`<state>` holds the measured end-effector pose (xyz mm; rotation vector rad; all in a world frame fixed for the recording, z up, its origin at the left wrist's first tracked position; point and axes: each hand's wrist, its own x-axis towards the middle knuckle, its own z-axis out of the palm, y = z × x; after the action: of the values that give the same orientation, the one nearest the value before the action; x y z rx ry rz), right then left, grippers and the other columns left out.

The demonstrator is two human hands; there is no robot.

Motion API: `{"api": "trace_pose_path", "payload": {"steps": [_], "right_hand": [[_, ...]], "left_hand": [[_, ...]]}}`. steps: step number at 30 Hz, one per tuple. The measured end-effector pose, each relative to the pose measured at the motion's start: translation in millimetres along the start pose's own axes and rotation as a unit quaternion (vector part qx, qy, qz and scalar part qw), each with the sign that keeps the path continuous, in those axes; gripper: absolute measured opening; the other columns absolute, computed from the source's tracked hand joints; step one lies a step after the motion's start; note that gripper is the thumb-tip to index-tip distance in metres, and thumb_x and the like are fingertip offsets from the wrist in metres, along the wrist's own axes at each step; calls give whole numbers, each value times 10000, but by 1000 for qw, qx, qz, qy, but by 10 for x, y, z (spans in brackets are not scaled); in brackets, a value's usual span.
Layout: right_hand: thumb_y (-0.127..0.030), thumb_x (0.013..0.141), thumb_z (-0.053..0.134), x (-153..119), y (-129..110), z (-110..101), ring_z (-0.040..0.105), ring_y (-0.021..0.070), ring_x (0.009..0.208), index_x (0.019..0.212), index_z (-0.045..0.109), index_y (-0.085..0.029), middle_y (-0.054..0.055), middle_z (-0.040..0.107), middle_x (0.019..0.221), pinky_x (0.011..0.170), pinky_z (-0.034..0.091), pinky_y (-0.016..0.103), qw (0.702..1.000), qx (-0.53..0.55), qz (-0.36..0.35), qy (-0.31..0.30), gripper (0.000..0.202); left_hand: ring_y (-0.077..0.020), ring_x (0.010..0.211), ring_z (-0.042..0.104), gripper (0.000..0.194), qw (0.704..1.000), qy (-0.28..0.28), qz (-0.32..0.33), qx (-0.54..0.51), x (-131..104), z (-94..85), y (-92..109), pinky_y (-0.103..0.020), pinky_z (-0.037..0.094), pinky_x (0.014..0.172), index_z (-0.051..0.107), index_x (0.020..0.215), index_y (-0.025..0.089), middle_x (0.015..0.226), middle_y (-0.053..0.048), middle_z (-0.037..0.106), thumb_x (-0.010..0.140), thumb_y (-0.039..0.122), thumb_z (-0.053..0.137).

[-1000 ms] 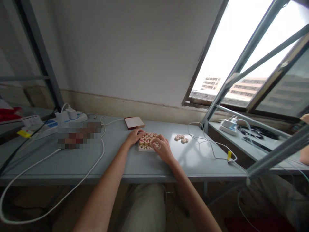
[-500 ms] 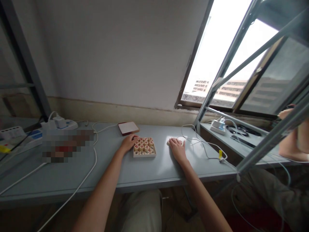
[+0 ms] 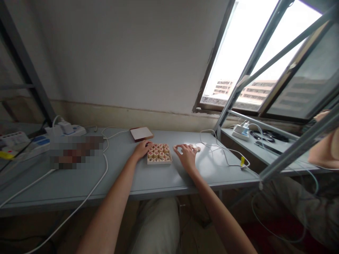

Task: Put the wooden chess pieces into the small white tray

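A shallow white box (image 3: 159,162) stands on the grey desk, filled with round wooden Chinese chess pieces (image 3: 161,154) marked in red and black. At its left rear corner my left hand (image 3: 142,149) is closed, with its fingertips on the box edge. To the right of the box, my right hand (image 3: 186,155) is low over the desk. Its thumb and forefinger pinch a single chess piece (image 3: 174,147), partly hidden by the fingers. Several loose pieces (image 3: 196,149) lie just beyond that hand's knuckles, some of them covered by it.
Behind the box lies its lid (image 3: 141,133), with a red-brown edge. White cables (image 3: 105,169) cross the desk on the left, others (image 3: 225,159) on the right. Power strips (image 3: 69,128) sit far left. A metal bed post (image 3: 238,90) rises at right, near another person's arm (image 3: 324,151).
My right hand has lifted from lying flat on the loose pieces and shifted left, toward the box, with a piece between its fingertips. My left hand stays at the box. The view has tilted slightly.
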<state>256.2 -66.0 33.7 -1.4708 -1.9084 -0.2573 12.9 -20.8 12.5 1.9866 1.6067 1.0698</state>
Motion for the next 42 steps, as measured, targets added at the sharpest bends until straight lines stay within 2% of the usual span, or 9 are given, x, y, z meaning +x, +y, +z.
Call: {"api": "trace_pose_path", "payload": {"steps": [4,7,16,24,29,33,36,39,42], "right_hand": [[-464,804,470,-28,-28,-18,475,197,983,890,629,-289,5,601,1007,937,184,421,997,54,-41,-35,252],[-470,783,499,-47,-51,4,453,208,1027,873,634,-298,4,582,1059,953,164,446,996,61,-42,-52,236],[-437,806,486,-67,-88,-48,449,215,1038,1010,594,-292,16,585,1079,976,137,474,996,52,-66,-40,273],[-314,863,427,-106,-114,-135,343,190,1181,960,640,-339,-45,446,1284,1019,119,436,981,27,-175,-76,236],[-343,860,419,-70,-51,-104,336,193,1189,1083,573,-358,-41,396,1322,992,221,408,988,46,-132,-67,271],[-369,892,291,11,160,22,282,218,1230,1238,431,-321,10,354,1353,984,203,491,999,31,6,-3,377],[-375,895,239,38,344,168,206,274,1267,1272,397,-243,81,292,1384,948,154,595,994,-14,101,-30,429],[-299,890,270,11,433,267,284,295,1232,1259,415,-149,153,359,1335,936,205,571,988,-42,103,-108,424],[-209,879,274,-37,416,259,432,256,1123,1232,445,-129,146,486,1232,913,311,427,988,-46,53,-138,401]], "left_hand": [[-201,924,560,384,1000,3,9,5,2,-2,1,-286,425,813,616,930,151,986,-82,619,772,437,415],[-194,926,559,378,1000,-1,-3,2,8,2,-3,-278,423,816,614,934,159,990,-75,619,775,438,414],[-196,880,567,384,1000,-2,-20,-4,5,8,12,-280,426,797,614,928,164,968,-66,626,760,456,430],[-193,889,565,390,1000,2,-10,15,-26,0,26,-274,425,793,611,944,160,984,-72,623,768,453,424],[-188,908,563,379,1000,7,-7,7,-35,7,24,-271,425,803,597,977,165,1012,-68,621,773,436,429],[-189,906,564,374,1000,-1,-21,6,-34,-6,43,-277,426,804,593,980,164,1012,-66,622,773,433,434],[-194,898,566,360,1000,2,-14,6,-28,-13,43,-283,429,796,605,955,163,995,-70,625,772,423,436],[-194,911,562,336,1000,8,-1,8,-24,-12,37,-283,422,808,616,928,166,981,-69,629,776,403,431],[-190,915,561,337,1000,12,-2,6,-30,-7,44,-276,421,805,614,937,170,986,-66,628,778,405,433]]}}
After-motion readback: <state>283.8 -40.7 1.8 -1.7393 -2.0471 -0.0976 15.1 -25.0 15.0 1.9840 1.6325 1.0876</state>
